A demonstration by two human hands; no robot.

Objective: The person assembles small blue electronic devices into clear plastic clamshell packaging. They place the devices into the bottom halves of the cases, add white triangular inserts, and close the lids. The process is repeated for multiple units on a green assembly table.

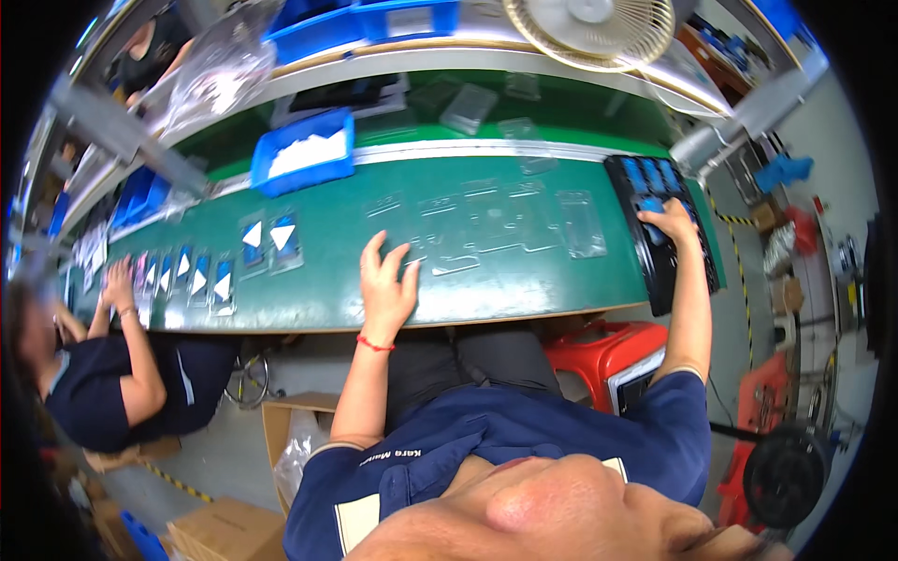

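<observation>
My left hand (388, 285) is spread over the green table, its fingers apart and holding nothing. Beside its fingertips lie several clear plastic blister shells (456, 265). At the right end of the table, my right hand (673, 224) reaches into a black tray (660, 285). Its fingers are closed on a small blue flat piece (647, 204), partly hidden by the hand. More blue pieces (652, 173) sit in the far compartments of that tray. One longer clear shell (581, 224) lies between the other shells and the tray.
A blue bin (304, 154) of white pieces stands at the back left. Blue-and-white packs (283, 243) lie in front of it. At far left a co-worker's hand (119, 285) rests near more packs. A fan (589, 28) stands on the shelf; a red stool (603, 355) is below.
</observation>
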